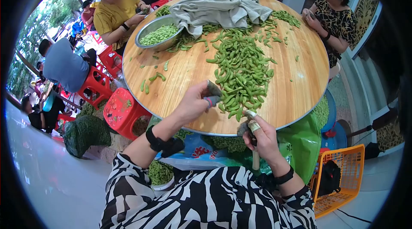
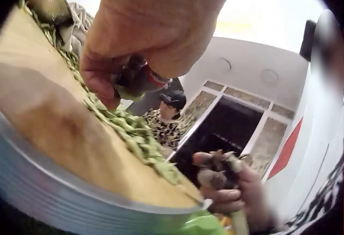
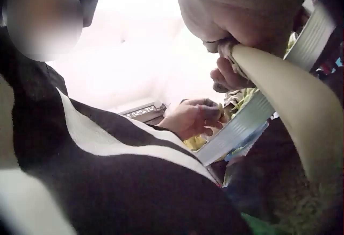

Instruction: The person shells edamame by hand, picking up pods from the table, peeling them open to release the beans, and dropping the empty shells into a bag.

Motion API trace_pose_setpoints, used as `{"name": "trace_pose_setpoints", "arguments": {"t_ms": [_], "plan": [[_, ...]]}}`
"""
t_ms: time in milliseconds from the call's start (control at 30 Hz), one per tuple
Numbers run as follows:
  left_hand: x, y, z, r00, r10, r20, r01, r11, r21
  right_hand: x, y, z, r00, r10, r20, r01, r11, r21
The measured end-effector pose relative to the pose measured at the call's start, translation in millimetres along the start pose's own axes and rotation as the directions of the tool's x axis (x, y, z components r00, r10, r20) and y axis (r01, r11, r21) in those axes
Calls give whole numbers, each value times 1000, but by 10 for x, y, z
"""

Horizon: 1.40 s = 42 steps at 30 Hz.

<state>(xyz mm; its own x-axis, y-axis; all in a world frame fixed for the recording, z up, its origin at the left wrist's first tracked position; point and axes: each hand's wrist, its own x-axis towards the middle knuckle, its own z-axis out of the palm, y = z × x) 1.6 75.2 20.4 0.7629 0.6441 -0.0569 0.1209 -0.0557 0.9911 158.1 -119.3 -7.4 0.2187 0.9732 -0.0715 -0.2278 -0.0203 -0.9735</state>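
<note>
My left hand (image 1: 195, 102) is over the near part of the round table, beside the left edge of a long pile of green soybean pods (image 1: 242, 72). In the left wrist view its curled fingers pinch a green pod (image 2: 129, 93). Dark covers sit on its fingertips, with a pink band on one finger. My right hand (image 1: 262, 137) is at the table's near edge, fingers curled, with dark and pale wraps on them. A long, smooth, pale strip-like piece (image 3: 290, 90) runs down from its grip; I cannot tell what it is.
A metal bowl (image 1: 159, 31) of shelled beans and a grey cloth (image 1: 214, 10) lie across the table (image 1: 180, 68). People sit around it. Red stools (image 1: 124, 113) stand left. A green bag (image 1: 300, 139), blue tubs (image 1: 337, 134) and an orange crate (image 1: 343, 177) are to the right.
</note>
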Motion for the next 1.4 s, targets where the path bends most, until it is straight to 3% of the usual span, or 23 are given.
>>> {"name": "trace_pose_setpoints", "arguments": {"t_ms": [167,233,567,700,1100,1167,1200,1267,1300,1367,1400], "plan": [[-202,61,459,997,19,79,0,972,-233,1,-62,58,1000,-7,16,6,997,78],[-207,3,582,992,117,44,-93,927,-363,-26,-52,68,999,-9,45,4,994,113],[-232,-99,758,979,196,-57,-203,912,-357,-72,-24,69,999,-33,31,28,988,154],[-254,-63,757,979,202,-33,-202,923,-328,-94,-37,84,998,-44,41,36,984,172],[-234,-102,739,979,196,-56,-203,906,-371,-83,-18,83,996,-91,-22,92,994,58],[-188,-161,689,992,109,63,-51,806,-590,-56,-8,89,994,-97,-42,101,991,93],[-172,-171,645,992,108,62,-51,807,-589,-51,-32,86,994,-97,-41,101,990,94],[-155,-176,566,921,-53,386,353,533,-769,-61,-104,56,999,33,38,-45,931,361],[-158,-175,574,922,-52,384,351,533,-770,-61,-102,41,999,33,40,-45,932,360],[-169,-163,618,951,-130,281,285,723,-630,-62,-88,6,994,104,21,-102,885,454],[-185,-148,647,951,-128,280,283,723,-631,-60,-67,-26,994,103,21,-101,886,452]]}}
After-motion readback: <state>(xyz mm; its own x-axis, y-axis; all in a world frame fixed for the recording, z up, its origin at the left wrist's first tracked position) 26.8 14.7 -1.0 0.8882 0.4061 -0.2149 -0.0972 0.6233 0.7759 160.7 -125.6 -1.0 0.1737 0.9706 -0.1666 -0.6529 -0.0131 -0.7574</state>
